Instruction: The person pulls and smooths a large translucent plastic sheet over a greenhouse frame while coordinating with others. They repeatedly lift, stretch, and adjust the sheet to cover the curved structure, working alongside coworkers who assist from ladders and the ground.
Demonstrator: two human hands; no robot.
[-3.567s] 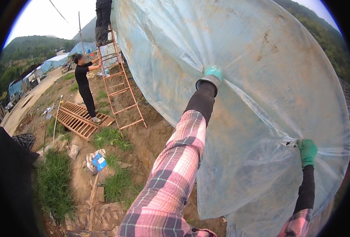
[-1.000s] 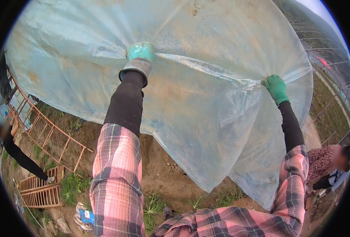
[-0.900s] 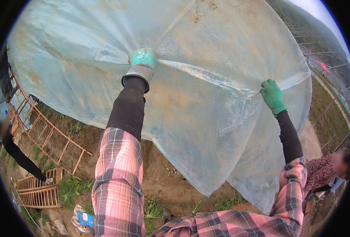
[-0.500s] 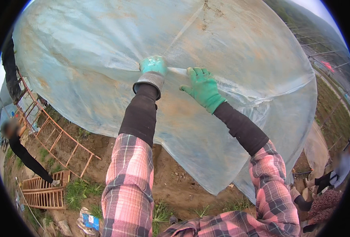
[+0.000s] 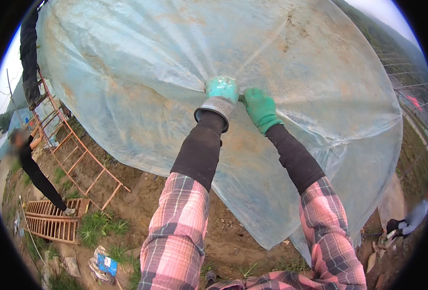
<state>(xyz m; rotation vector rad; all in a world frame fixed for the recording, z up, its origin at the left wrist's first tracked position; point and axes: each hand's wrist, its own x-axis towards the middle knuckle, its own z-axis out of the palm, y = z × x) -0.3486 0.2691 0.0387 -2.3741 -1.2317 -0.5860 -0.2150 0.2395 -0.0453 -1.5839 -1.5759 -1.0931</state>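
In the head view, the gloved left hand (image 5: 222,89) clenches a bunched fold of the translucent plastic sheet (image 5: 250,154); just beside it, the gloved right hand (image 5: 262,110) grasps the same fold; the sheet spreads above both grips, creases fanning from the left, and drapes below them.

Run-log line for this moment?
left hand: gripping sheet | right hand: on sheet, beside left hand | ladder: person standing on it
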